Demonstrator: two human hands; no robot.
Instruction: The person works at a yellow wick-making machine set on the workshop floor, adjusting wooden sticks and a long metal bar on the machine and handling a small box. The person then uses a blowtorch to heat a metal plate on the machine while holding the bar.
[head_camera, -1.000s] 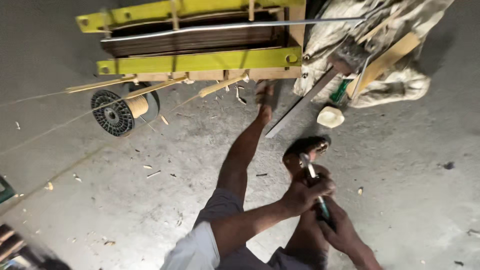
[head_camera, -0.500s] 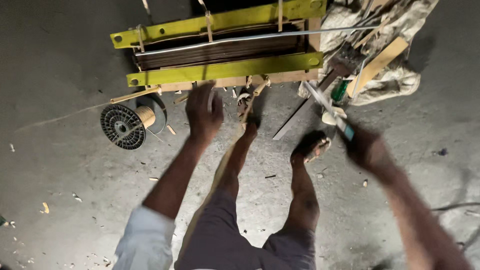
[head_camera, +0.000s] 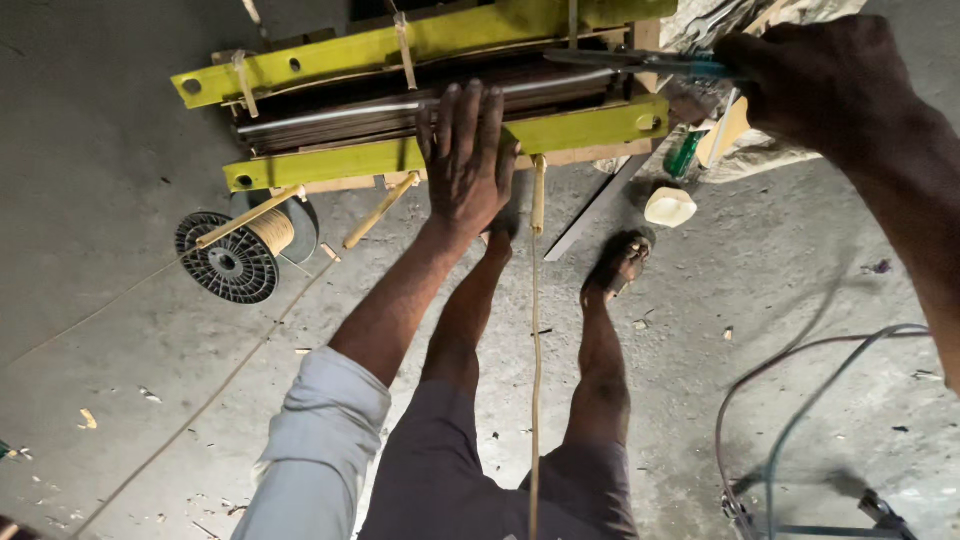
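Far left on the concrete floor (head_camera: 120, 330): black spool (head_camera: 238, 262) wound with pale cord, just below the yellow-green frame (head_camera: 400, 152). Centre: left hand (head_camera: 464, 160) flat, fingers spread, pressing on the frame's dark slats and lower bar. Thin stick (head_camera: 537, 300) running down between the legs. Right: right hand (head_camera: 815, 75) closed around long pliers (head_camera: 640, 62), tips reaching over the frame's right end.

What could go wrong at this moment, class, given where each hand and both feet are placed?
1. The left hand lies flat on the dark stack in the yellow-green frame; the long metal tool in the right hand reaches over that stack and could strike or pinch the fingers if it slips.
2. The thin strip running between the legs and the cables on the floor could likely snag a foot.
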